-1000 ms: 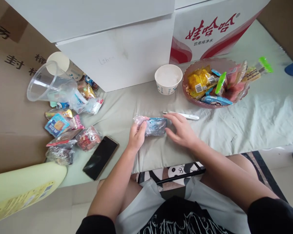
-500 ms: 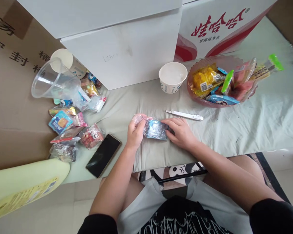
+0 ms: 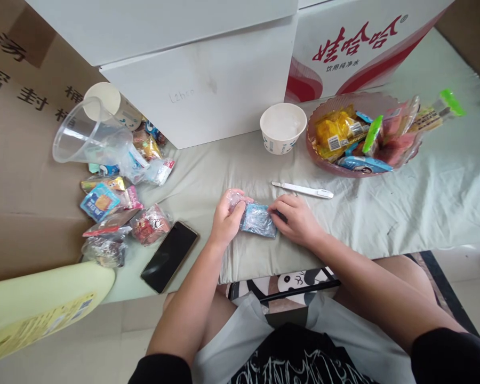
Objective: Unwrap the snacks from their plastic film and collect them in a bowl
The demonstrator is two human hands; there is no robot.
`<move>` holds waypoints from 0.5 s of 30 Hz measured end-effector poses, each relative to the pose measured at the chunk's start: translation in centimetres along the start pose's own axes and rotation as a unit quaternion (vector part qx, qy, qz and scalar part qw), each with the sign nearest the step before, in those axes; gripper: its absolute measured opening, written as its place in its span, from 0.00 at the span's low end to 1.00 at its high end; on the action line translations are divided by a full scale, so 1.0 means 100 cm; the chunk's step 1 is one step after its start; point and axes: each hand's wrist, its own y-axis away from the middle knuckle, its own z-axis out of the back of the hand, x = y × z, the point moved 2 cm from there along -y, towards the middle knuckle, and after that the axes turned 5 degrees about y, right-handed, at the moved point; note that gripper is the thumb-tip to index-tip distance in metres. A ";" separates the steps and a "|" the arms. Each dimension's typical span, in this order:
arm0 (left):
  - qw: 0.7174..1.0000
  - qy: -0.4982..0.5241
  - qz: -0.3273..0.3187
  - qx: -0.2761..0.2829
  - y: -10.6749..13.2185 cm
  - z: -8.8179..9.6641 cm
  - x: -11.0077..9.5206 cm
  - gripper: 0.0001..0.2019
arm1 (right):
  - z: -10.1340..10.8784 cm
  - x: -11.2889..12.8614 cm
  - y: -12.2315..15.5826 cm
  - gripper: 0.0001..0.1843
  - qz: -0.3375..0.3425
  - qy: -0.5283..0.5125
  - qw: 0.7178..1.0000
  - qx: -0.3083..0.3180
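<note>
A flat blue packet in crinkled clear plastic wrap (image 3: pixel 259 220) lies low over the cloth between my hands. My left hand (image 3: pixel 226 218) is closed on its left end, thumb on top, with loose clear film bunched in the fingers. At the packet's right edge, the curled fingers of my right hand (image 3: pixel 293 218) pinch the wrap; the fingertips are partly hidden. Beyond the hands lies a slim white tool with a narrow blade-like tip (image 3: pixel 303 190). A white paper bowl (image 3: pixel 283 128) stands farther back.
At right, a pink clear bowl (image 3: pixel 340 169) holds several wrapped snacks. A black phone (image 3: pixel 170 257) lies at left, near more wrapped snacks (image 3: pixel 150 224) and a tipped clear plastic cup (image 3: pixel 90 136). White cartons (image 3: pixel 224 90) line the back; a brown carton (image 3: pixel 36 176) stands at left.
The packet has tilted, its right end lower and nearer me. My left hand has shifted slightly right along it, and my right fingers have curled in more at its edge.
</note>
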 end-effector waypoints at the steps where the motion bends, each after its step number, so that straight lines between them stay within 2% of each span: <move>1: 1.000 -0.005 -0.001 0.000 0.000 0.000 0.000 0.12 | 0.000 0.000 0.000 0.09 -0.001 0.000 1.000 0.003; 15: 0.999 -0.045 0.000 0.022 0.001 -0.001 -0.003 0.08 | 0.001 0.002 0.000 0.07 0.005 -0.010 1.000 0.014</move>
